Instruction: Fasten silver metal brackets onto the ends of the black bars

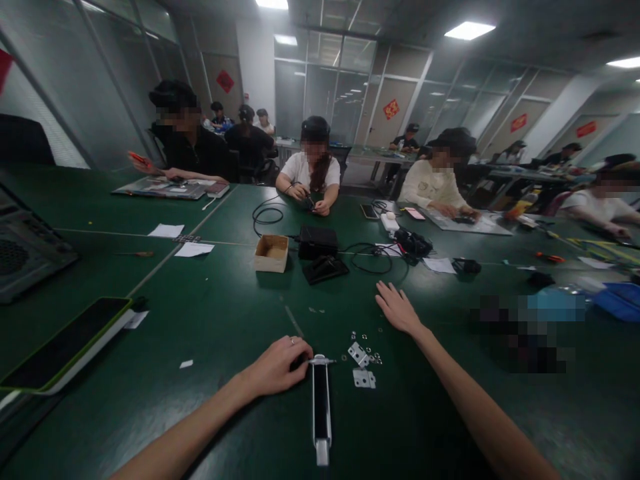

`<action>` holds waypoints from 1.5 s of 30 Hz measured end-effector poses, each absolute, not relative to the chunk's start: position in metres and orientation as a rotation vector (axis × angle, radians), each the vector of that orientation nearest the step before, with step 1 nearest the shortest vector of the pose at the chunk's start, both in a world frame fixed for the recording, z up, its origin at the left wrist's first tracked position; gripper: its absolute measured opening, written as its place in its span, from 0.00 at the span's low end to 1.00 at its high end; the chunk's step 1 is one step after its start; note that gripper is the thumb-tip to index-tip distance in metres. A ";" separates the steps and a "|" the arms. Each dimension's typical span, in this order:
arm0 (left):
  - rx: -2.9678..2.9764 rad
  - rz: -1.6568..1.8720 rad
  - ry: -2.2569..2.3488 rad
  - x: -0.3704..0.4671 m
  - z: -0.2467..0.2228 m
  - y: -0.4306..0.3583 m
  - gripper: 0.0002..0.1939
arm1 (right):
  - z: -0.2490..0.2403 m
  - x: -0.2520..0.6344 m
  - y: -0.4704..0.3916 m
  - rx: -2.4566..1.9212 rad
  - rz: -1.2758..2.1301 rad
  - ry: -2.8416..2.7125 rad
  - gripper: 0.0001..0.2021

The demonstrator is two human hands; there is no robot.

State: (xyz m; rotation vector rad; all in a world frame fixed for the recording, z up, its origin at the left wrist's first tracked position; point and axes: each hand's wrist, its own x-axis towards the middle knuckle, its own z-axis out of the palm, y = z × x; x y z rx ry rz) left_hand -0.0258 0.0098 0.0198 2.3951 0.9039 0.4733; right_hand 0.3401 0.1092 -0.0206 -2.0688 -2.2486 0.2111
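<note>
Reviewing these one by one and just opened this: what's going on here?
The person's left hand is at the far end of a long dark-and-white piece, by a thin crosswise rod; whether it grips is unclear. The right hand is spread on the green table. Two metal plates and several small rings lie loose to the piece's right.

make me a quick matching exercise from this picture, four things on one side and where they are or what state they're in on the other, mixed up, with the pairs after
Things
1. left hand
2. right hand
3. small cardboard box
4. two metal plates

Places and states
A. open-topped, beside a black case
B. outstretched, palm down
C. silver, with holes in them
D. curled at the far end of a white-edged black bar

Pairs: 1-D, 2-B, 3-A, 4-C
</note>
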 end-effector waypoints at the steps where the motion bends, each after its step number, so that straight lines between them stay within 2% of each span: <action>1: 2.394 0.475 0.903 -0.026 0.019 0.010 0.08 | -0.021 0.334 0.094 -2.024 0.210 -2.293 0.30; 7: 2.393 0.450 0.910 -0.024 0.023 0.010 0.08 | -0.007 0.298 0.005 -1.698 0.327 -2.502 0.28; 13: 2.399 0.451 0.912 -0.025 0.021 0.010 0.07 | 0.004 0.287 -0.043 -1.715 0.639 -2.351 0.27; 19: 2.403 0.429 0.906 -0.026 0.021 0.011 0.07 | 0.025 0.304 -0.035 -1.682 0.553 -2.208 0.22; 24: 2.414 0.420 0.898 -0.024 0.024 0.010 0.07 | 0.042 0.303 -0.019 -1.674 0.727 -2.442 0.17; 30: 2.409 0.417 0.907 -0.024 0.026 0.010 0.08 | 0.035 0.298 -0.006 -1.654 0.775 -2.446 0.12; 45: 2.415 0.410 0.902 -0.024 0.024 0.010 0.08 | 0.048 0.287 -0.008 -1.739 0.662 -2.504 0.09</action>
